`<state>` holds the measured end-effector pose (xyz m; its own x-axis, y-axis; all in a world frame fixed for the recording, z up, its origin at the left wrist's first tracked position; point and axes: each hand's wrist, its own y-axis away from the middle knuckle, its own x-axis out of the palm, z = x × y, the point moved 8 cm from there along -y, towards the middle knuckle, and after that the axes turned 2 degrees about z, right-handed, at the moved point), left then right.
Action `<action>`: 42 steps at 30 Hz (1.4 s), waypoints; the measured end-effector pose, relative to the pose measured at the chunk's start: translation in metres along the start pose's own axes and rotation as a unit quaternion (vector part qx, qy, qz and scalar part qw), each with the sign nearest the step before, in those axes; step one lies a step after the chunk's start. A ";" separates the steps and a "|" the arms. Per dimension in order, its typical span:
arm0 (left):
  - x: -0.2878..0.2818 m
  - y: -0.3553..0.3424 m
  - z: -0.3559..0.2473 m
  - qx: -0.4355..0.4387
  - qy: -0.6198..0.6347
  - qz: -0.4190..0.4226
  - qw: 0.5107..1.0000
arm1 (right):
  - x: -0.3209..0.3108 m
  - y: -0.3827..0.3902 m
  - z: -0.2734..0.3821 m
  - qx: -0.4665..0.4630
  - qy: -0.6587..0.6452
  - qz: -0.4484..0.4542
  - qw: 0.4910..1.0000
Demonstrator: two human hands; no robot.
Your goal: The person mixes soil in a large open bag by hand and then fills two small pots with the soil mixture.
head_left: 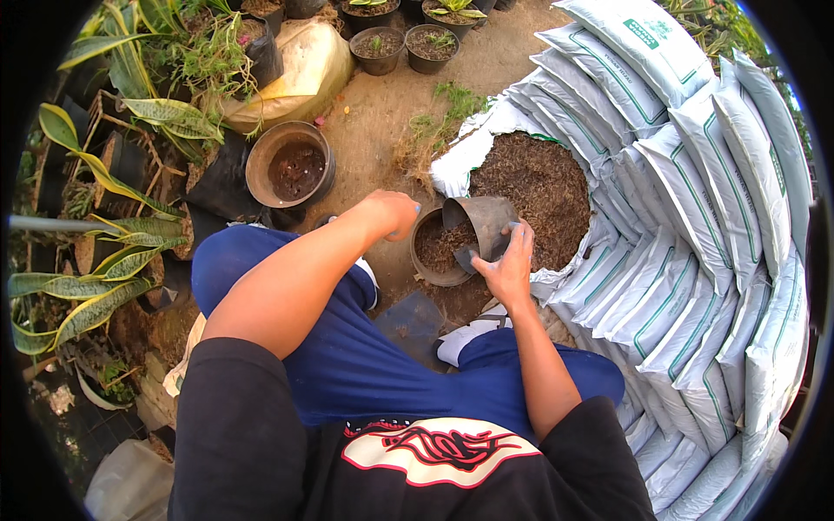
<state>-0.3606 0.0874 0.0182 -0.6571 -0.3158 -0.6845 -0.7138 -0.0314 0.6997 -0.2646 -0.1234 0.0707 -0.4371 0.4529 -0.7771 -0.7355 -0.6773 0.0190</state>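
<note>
My right hand (511,271) grips a small dark plastic pot (489,219) by its side. This pot is tilted over a larger round pot (441,275) that stands on the ground between my feet and holds brown soil mix. Just left of the two pots is my left hand (393,213), its fingers curled in and partly hidden; whether they hold anything does not show. Close by on the right, an open white sack (453,167) is filled with dark, fibrous potting mix (532,191).
Stacked white sacks (682,195) rise along my right. A wide brown pot (259,169) with some soil inside stands ahead on the left, near a pale full sack (304,74). Snake plants (104,300) crowd the left side; small potted seedlings (378,62) stand at the far edge.
</note>
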 end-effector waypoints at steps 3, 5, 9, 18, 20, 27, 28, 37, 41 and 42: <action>0.005 -0.001 0.001 0.004 0.009 0.030 1.000 | -0.007 0.002 0.010 0.001 0.012 -0.029 1.000; 0.000 0.001 0.000 0.007 0.006 0.008 1.000 | 0.002 0.003 0.010 -0.023 0.021 -0.008 0.999; -0.003 0.002 -0.005 0.006 0.006 0.038 0.999 | 0.000 0.007 0.009 -0.027 0.043 -0.049 0.998; -0.003 0.003 -0.004 0.006 0.005 0.038 0.999 | 0.004 0.001 0.022 -0.061 0.041 -0.013 0.997; -0.002 0.003 -0.005 0.000 0.005 0.040 0.999 | 0.005 0.002 0.020 -0.059 0.039 -0.012 0.997; -0.001 0.000 -0.006 -0.004 0.001 0.039 0.999 | 0.016 0.007 0.023 -0.047 0.041 -0.008 0.998; -0.001 -0.002 -0.004 -0.005 0.004 0.040 0.999 | 0.014 0.006 0.023 -0.051 0.046 -0.014 0.998; -0.001 -0.001 -0.005 0.002 0.013 0.040 0.999 | 0.002 -0.002 0.016 -0.045 0.061 0.018 0.997; -0.002 -0.001 -0.005 0.006 0.017 0.038 0.999 | -0.006 0.003 0.018 -0.028 0.101 0.001 0.995; -0.003 0.000 -0.006 0.006 0.013 0.045 0.999 | -0.005 0.005 0.019 -0.028 0.102 0.017 0.994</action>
<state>-0.3573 0.0825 0.0215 -0.7130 -0.3405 -0.6129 -0.6542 0.0088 0.7562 -0.2756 -0.1180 0.0864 -0.3426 0.3056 -0.8884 -0.6890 -0.7245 0.0165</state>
